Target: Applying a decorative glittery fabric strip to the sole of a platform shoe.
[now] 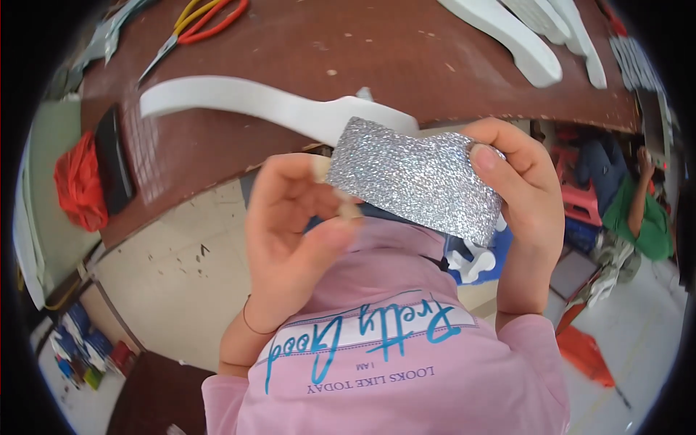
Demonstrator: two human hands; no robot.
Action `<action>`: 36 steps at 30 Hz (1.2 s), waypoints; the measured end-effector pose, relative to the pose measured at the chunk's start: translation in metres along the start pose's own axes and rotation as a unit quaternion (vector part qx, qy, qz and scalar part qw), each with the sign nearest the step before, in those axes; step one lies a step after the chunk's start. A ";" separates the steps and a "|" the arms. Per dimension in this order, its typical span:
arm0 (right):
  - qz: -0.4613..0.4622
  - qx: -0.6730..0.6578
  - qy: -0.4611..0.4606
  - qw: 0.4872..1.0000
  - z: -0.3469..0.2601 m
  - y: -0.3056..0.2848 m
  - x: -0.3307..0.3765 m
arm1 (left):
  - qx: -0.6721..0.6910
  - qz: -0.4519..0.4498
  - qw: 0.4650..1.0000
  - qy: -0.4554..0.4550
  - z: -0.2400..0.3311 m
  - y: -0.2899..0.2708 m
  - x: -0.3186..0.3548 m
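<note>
My right hand (525,170) pinches a silver glitter sheet (424,174) at its right end, thumb on the front face. The sheet is roughly rectangular, bends slightly and is held above my lap by the table edge. My left hand (290,232) is at the sheet's left end with curled fingers and a gap between index finger and thumb. Pale coverings show at its fingertips, close to the sheet's edge; whether they touch it I cannot tell. Behind the sheet, a white curved flat piece (239,96) lies on the brown table (290,43), its right part partly hidden.
Scissors with red and yellow handles (196,22) lie at the far left. More white curved pieces (518,43) are at the far right. On the left are a red plastic bag (81,185) and a black flat object (116,159). Another person in green (641,214) is at right.
</note>
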State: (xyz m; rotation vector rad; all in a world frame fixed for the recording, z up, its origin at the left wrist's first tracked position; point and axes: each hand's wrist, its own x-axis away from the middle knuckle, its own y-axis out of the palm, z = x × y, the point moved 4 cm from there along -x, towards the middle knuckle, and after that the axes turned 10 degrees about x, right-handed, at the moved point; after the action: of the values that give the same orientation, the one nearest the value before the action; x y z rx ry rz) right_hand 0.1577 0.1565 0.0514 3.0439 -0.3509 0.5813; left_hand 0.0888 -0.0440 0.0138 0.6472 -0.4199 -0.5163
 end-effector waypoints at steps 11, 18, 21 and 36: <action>-0.147 0.248 -0.185 0.940 -0.035 0.034 -0.052 | -0.127 -0.090 0.981 0.115 0.023 -0.009 -0.003; -0.153 0.294 -0.132 0.934 -0.053 0.066 -0.086 | -0.047 0.039 0.994 0.089 0.009 -0.026 -0.017; -0.149 0.324 -0.119 0.927 -0.052 0.074 -0.095 | -0.012 0.097 0.992 0.074 0.004 -0.032 -0.023; -0.089 0.416 -0.115 0.898 -0.049 0.081 -0.105 | 0.031 0.137 0.988 0.061 -0.003 -0.041 -0.035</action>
State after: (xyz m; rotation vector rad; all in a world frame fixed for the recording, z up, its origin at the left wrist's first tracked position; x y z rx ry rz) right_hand 0.0270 0.1032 0.0569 3.9140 0.2669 0.4328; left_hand 0.0496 -0.0507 -0.0226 0.6645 -0.4019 -0.2016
